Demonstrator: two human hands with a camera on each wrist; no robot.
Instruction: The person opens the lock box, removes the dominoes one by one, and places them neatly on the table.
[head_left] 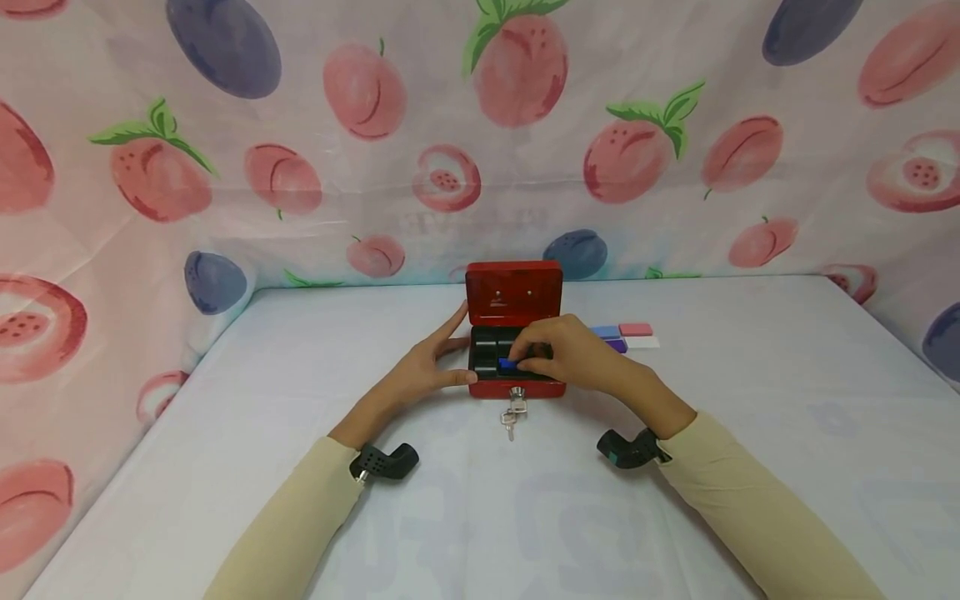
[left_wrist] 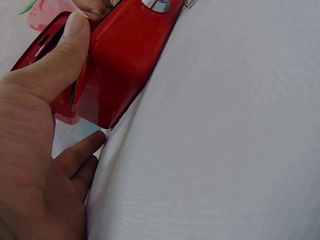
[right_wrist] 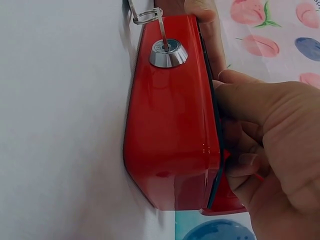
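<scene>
A small red metal cash box (head_left: pixel 517 389) stands on the table with its lid (head_left: pixel 513 293) raised and a black compartment tray (head_left: pixel 486 342) inside. My right hand (head_left: pixel 573 354) reaches into it, thumb and fingertips pinching a small blue piece (head_left: pixel 507 364); its full shape is hidden. My left hand (head_left: pixel 420 367) braces the left side. Its thumb (left_wrist: pixel 67 50) rests at the front rim, one finger reaches up to the lid, and other fingers lie low beside the box. In the right wrist view, the right fingers dip past the rim, their tips partly hidden.
A key sits in the front lock (right_wrist: pixel 168 52), with keys (head_left: pixel 510 423) hanging on a ring onto the white table (head_left: pixel 465 517). Right of the box lie flat light blue, pink (head_left: pixel 636 329), purple (head_left: pixel 617 345) and white (head_left: pixel 643 342) pieces. A fruit-print cloth (head_left: pixel 360 183) hangs behind.
</scene>
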